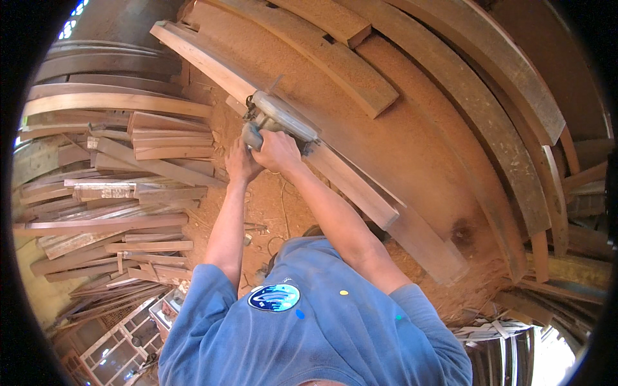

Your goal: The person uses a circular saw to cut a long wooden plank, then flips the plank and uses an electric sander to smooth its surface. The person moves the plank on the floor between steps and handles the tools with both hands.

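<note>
Head view: right hand (pixel 278 151) closed around the rear handle of a grey metal handheld power planer (pixel 278 119) resting on a long reddish wooden plank (pixel 351 183), left hand (pixel 241 162) gripping beside it, stacked pale timber offcuts (pixel 119 186) lying left of the plank.

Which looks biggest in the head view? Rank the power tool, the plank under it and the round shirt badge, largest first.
1. plank, running long across the bench
2. power tool, held by the right hand and left hand
3. round shirt badge, though it is nearer the camera, so this rank is unsure
</note>
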The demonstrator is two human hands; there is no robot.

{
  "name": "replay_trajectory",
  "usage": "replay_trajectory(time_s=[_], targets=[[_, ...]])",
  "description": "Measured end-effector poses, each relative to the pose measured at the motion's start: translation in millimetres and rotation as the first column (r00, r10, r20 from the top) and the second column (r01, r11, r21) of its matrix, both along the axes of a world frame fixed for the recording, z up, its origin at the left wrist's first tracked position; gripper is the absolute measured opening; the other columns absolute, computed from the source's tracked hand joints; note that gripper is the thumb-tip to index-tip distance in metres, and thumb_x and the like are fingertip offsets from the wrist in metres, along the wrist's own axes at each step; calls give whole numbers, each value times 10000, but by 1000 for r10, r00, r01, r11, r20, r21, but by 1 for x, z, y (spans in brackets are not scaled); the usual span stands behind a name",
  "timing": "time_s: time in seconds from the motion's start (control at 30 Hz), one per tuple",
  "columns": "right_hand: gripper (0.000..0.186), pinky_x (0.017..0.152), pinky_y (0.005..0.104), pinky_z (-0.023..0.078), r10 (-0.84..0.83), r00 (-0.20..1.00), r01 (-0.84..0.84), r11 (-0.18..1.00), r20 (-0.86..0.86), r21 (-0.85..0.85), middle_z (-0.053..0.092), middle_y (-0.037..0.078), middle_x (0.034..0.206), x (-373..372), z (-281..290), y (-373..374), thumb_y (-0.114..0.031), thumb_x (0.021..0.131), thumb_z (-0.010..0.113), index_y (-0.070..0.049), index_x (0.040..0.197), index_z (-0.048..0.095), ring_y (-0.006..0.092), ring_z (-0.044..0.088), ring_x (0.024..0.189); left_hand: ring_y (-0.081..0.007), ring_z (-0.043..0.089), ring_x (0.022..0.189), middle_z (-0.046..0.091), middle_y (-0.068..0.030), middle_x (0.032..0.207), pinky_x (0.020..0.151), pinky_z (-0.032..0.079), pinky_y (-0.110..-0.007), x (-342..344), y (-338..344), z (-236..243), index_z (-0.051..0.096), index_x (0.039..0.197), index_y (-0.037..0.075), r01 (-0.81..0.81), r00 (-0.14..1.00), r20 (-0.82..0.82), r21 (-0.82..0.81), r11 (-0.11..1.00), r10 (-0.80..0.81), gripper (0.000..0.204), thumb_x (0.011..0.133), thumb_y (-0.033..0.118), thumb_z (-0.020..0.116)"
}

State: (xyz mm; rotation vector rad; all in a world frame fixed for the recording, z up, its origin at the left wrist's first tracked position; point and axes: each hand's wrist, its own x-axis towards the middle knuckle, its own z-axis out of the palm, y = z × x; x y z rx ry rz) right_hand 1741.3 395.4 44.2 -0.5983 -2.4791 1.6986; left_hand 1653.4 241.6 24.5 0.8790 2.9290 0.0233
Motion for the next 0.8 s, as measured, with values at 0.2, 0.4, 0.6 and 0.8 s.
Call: replay_trajectory(time_s=[0.2, 0.4, 0.6, 0.8], targets=[[346, 877, 502, 545, 15, 1000, -15, 1000, 15, -18, 717, 248, 1022, -3, 0, 0, -326, 800, 691, -74, 1037, 702, 432, 681, 987, -324, 536, 1276, 552, -97, 1376, 966, 439, -526, 1, 0, 3, 455, 1405, 138, 18, 999, -38, 14, 1000, -18, 864, 679, 428, 822], [360, 878, 500, 547, 38, 999, -38, 999, 19, -37, 722, 240, 1021, -4, 2, 3, -322, 801, 694, -66, 1053, 704, 430, 684, 985, -316, 529, 1288, 541, -94, 1390, 1010, 423, -524, -4, 1, 4, 457, 1410, 139, 5, 1000, 1, 5, 1000, -5, 894, 661, 451, 833], [384, 887, 495, 546, 11, 1000, -11, 999, 2, -30, 723, 240, 1012, -4, 2, 0, -319, 797, 691, -63, 1084, 705, 427, 684, 990, -305, 522, 1297, 528, -85, 1406, 1012, 418, -528, -8, 1, 2, 451, 1418, 146, -39, 999, 20, -71, 997, 40, 928, 640, 467, 844], [414, 913, 481, 540, 39, 999, -37, 997, 35, -63, 715, 252, 1046, -5, 5, 3, -323, 795, 687, -57, 1113, 704, 423, 677, 1021, -310, 523, 1298, 526, -87, 1409, 1002, 419, -533, -15, -4, -3, 452, 1427, 148, -1, 1000, 31, -38, 999, 2, 926, 652, 476, 838]])
